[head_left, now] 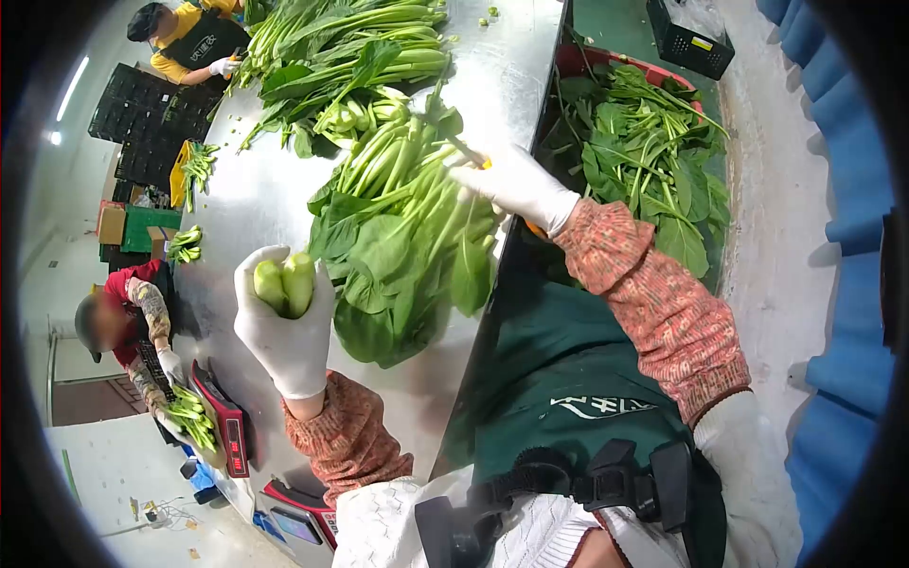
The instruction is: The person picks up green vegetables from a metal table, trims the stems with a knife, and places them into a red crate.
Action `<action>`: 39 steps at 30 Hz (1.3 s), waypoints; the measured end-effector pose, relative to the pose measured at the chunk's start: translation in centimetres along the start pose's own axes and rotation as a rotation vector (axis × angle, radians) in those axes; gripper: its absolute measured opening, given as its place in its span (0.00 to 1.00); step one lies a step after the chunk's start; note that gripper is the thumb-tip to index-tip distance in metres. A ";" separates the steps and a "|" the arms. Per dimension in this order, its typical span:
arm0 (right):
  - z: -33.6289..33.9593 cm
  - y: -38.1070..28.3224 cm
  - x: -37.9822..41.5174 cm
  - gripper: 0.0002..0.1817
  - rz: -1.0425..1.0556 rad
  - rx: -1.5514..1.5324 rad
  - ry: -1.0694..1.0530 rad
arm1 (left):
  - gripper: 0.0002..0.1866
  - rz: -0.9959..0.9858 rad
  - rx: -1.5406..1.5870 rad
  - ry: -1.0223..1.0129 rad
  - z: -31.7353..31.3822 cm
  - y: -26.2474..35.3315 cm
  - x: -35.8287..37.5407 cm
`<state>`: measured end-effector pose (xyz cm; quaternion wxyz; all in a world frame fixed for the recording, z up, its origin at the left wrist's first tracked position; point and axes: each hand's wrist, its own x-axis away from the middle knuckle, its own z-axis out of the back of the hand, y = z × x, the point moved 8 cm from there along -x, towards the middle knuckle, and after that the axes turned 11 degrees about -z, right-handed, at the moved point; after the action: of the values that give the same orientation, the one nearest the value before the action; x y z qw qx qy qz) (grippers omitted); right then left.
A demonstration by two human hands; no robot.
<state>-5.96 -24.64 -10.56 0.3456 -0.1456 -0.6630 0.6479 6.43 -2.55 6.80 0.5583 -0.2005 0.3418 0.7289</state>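
Pale-green stems (286, 285), probably light, crisp, best held mid-stalk: left hand (284, 327), centre-left, wraps them; right hand (521, 185), upper centre, clasps something orange (488, 164)

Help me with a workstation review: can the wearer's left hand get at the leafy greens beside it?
Probably yes: nothing visible stands between the left hand and the leafy greens, though it is occupied holding pale green stalks.

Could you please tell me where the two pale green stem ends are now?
In the head view, the stem ends are in the left hand, left of centre, left of the leafy greens on the metal table.
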 end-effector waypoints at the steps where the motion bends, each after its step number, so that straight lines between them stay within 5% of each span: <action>1: 0.1 0.2 -0.6 0.15 0.180 0.084 0.139 | 0.19 0.017 0.016 0.003 0.0 -0.3 0.2; 3: 0.4 1.2 -2.0 0.16 0.264 0.189 0.220 | 0.19 0.054 0.047 0.004 0.1 -0.9 0.8; 5: 0.6 3.0 -3.9 0.18 0.076 0.231 0.104 | 0.19 0.077 0.043 -0.012 0.1 -1.2 1.2; 11: 0.6 3.7 -5.3 0.18 -0.013 0.000 -0.048 | 0.19 0.097 0.073 -0.016 0.1 -1.8 1.7; 16: 2.3 -2.7 -1.2 0.20 0.038 -0.130 0.042 | 0.18 0.099 0.097 -0.002 0.3 -1.9 1.2; 18: 4.0 -6.1 0.8 0.17 0.139 -0.182 0.158 | 0.17 0.119 0.145 -0.017 0.1 -0.8 0.5; 24: 6.3 -13.8 6.8 0.12 0.626 -0.094 0.425 | 0.18 -0.298 0.115 0.050 -2.6 7.9 -4.3; 28: 5.9 -14.6 9.9 0.10 0.605 -0.252 0.206 | 0.22 -0.469 0.148 0.133 -6.8 11.9 -6.8; 32: 8.8 -13.3 10.9 0.10 0.513 -0.209 0.063 | 0.18 -0.292 0.399 -0.038 -10.0 12.7 -8.3; 34: 11.2 -13.2 12.3 0.09 0.660 0.146 0.259 | 0.14 -0.429 0.392 -0.024 -10.5 14.3 -8.7; 36: 14.3 -12.3 13.2 0.10 0.612 0.134 0.362 | 0.13 -0.446 0.378 -0.033 -11.3 14.8 -9.0; 39: 18.9 -10.6 13.1 0.10 0.608 0.414 0.742 | 0.10 -0.248 0.563 -0.103 -12.7 12.7 -10.1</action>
<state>-24.91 -31.83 4.64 0.3752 -0.4798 -0.2818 0.7413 -3.81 -20.36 8.35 0.6930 -0.0409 0.4746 0.5411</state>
